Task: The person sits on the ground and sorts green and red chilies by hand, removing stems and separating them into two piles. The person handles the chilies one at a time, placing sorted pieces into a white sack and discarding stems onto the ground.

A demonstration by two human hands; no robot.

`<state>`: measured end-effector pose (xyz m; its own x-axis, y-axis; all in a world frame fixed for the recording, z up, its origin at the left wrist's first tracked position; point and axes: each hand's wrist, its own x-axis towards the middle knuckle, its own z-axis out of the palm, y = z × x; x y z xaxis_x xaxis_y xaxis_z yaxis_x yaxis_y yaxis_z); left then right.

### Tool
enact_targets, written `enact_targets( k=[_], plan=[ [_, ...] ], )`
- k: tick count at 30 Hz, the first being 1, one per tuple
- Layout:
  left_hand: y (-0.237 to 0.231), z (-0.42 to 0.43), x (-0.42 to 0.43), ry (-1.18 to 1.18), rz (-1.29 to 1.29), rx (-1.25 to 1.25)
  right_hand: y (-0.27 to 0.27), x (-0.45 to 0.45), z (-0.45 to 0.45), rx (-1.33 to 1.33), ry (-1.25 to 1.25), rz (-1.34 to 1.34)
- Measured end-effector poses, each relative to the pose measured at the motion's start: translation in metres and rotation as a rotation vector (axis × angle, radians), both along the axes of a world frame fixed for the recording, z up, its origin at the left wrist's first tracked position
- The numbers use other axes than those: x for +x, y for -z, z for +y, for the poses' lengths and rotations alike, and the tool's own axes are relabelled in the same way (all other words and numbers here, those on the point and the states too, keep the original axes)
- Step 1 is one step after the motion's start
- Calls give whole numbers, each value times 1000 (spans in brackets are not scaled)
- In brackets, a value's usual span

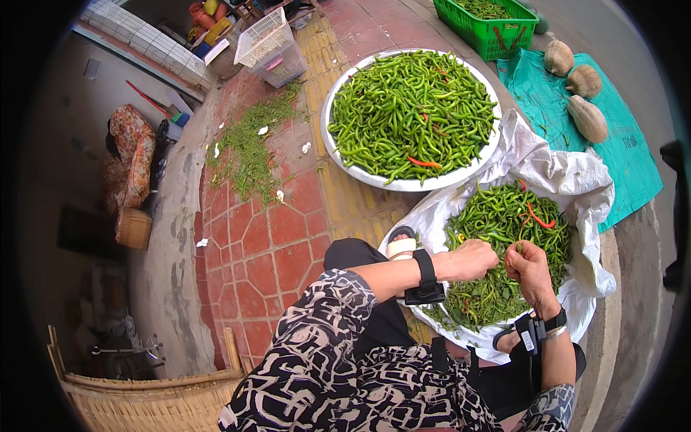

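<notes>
Both hands hover over an open white woven sack (586,189) filled with green chili peppers (502,210), a few red ones, and leafy stems. My left hand (472,260) has its fingers curled in; whether anything is inside them is hidden. Close to its right, my right hand (529,267) pinches a small green piece, perhaps a pepper or stem, between thumb and forefinger. Beyond the sack stands a wide metal basin (345,167) heaped with green chili peppers (410,113), with several red ones among them.
A green plastic crate (480,38) with peppers stands at the top right. Three squashes (587,119) rest on a teal sheet (631,178). Plant scraps (245,146) litter the red tiles near a white plastic basket (264,38). A woven bamboo edge (156,380) is at lower left.
</notes>
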<state>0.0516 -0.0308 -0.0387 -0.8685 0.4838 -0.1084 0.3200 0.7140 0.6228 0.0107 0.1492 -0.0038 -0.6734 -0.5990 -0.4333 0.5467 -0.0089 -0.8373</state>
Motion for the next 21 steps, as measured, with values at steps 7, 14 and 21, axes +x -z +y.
enact_targets(
  k=[7,14,21],
  plan=[
    [29,-49,-23,-726,-922,785,1,2,13,366,-170,256],
    [22,-154,-92,-1216,-1027,1489,1,28,22,590,-607,668],
    [-54,-274,-157,-1122,-230,1930,-10,26,30,598,-558,660]
  ],
)
